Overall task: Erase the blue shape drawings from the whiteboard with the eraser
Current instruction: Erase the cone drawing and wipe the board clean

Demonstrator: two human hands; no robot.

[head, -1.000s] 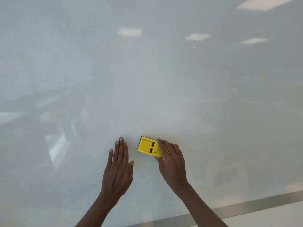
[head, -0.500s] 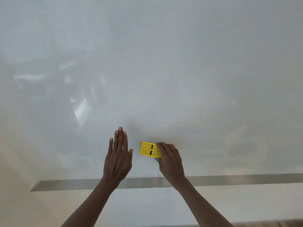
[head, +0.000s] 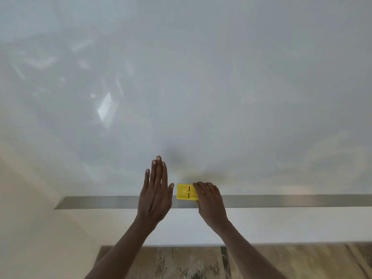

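Note:
A glossy whiteboard (head: pixel 221 87) fills most of the view, and I see no blue marks on it. My right hand (head: pixel 209 202) grips a yellow eraser (head: pixel 185 191) at the board's lower edge, just above the metal strip. My left hand (head: pixel 156 194) is flat with straight fingers beside the eraser on its left, the thumb tip close to it. Whether the left palm touches the board I cannot tell.
A grey metal strip (head: pixel 302 200) runs along the board's bottom edge. Below it is a white wall band (head: pixel 291 226), then wood-patterned floor (head: pixel 302 262). A cream wall (head: pixel 30 228) stands at the lower left. Ceiling lights reflect in the board at the left.
Both hands and the eraser have slid down the board to its bottom edge. The view has tilted down, so the metal strip, wall and floor now show.

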